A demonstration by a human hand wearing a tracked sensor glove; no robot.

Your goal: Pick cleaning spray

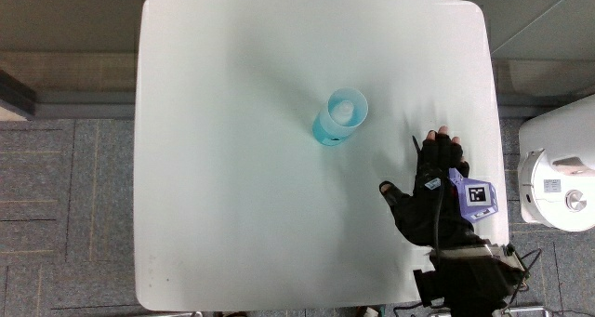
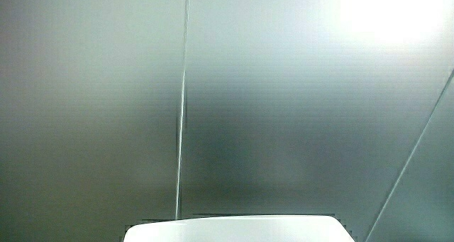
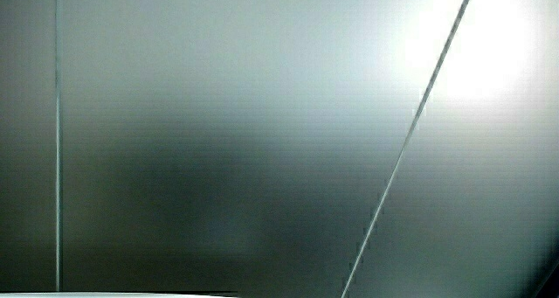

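Note:
A pale blue cleaning spray bottle (image 1: 340, 117) with a clear cap stands upright near the middle of the white table (image 1: 232, 215), seen from above in the main view. The gloved hand (image 1: 437, 182) rests flat on the table near its edge, nearer to the person than the bottle and apart from it. Its fingers lie together and relaxed, holding nothing. The patterned cube (image 1: 477, 196) sits on the back of the hand. Both side views show only a pale wall and a sliver of the table edge (image 2: 234, 229).
A white appliance (image 1: 558, 173) stands on the floor beside the table, close to the hand. Grey carpet tiles surround the table.

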